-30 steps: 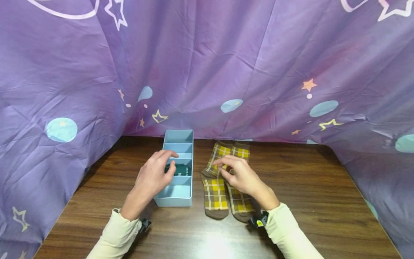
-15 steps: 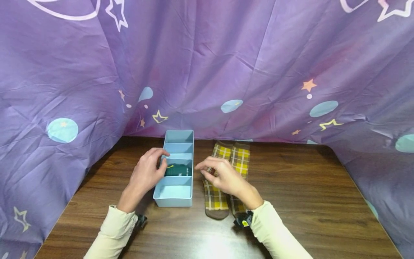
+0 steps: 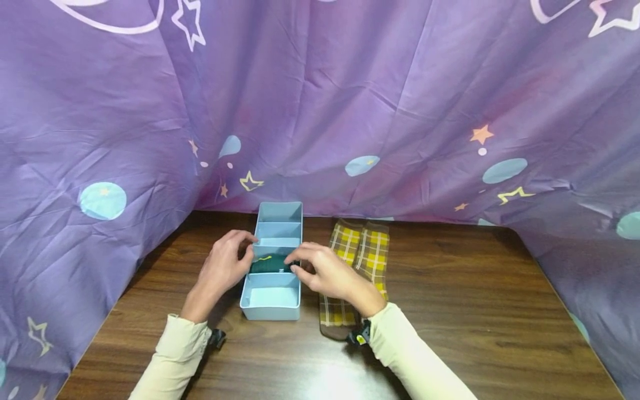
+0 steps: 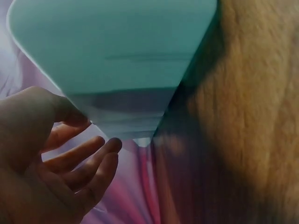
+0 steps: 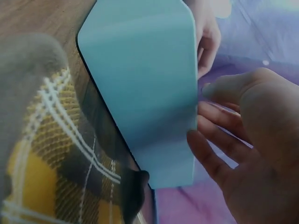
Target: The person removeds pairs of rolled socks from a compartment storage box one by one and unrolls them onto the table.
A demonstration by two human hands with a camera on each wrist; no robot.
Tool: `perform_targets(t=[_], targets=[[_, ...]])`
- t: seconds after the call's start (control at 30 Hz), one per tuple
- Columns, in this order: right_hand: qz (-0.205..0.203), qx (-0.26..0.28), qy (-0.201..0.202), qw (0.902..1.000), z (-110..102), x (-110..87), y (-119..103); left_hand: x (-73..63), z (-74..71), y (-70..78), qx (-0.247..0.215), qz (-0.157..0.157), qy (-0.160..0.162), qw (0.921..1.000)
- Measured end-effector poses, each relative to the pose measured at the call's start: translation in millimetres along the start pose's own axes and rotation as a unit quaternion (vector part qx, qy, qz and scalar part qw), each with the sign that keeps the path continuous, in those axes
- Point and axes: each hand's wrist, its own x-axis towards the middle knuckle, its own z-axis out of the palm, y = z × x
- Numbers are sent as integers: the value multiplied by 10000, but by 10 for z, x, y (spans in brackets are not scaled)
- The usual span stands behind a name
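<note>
A long light-blue divided box (image 3: 272, 314) stands on the table. In one middle compartment lies a dark green folded cloth bundle (image 3: 267, 266) with a yellow mark, partly covered by my fingers. My left hand (image 3: 224, 264) is at the box's left rim, fingers loosely bent; in the left wrist view its thumb meets the rim of the box (image 4: 117, 46). My right hand (image 3: 327, 272) reaches over the right rim, fingertips near the green bundle's right end; whether they touch it I cannot tell. A pair of yellow-and-brown plaid socks (image 3: 372, 250) lies flat under my right forearm.
The brown wooden table (image 3: 465, 311) extends to the right of the socks. A purple curtain (image 3: 310, 111) with stars and planets hangs around its back and sides. The box's other compartments show bare floors.
My right hand has moved left from above the plaid socks to the box's right side. My left hand has drawn back a little from over the green bundle to the left rim.
</note>
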Motion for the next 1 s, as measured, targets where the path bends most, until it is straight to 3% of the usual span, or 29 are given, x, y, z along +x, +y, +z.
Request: perform_targets(t=[0.33,0.47,0.63,1.0], targets=[[322,-565,-894,9939,44,264,-8,19,-15,-101,-252,-82,-305,9992],[697,-801,-1190,9872,-9,368,-46,33,-20,-108,-290,-150,-411,9986],[989,-1098,-1458,9782,-60,467,-55,36,-15,-103,-308,-232,-520,9979],[1011,-1330,-1734,9706,-86,604,4,23,-9,-81,-261,-347,-553,9975]])
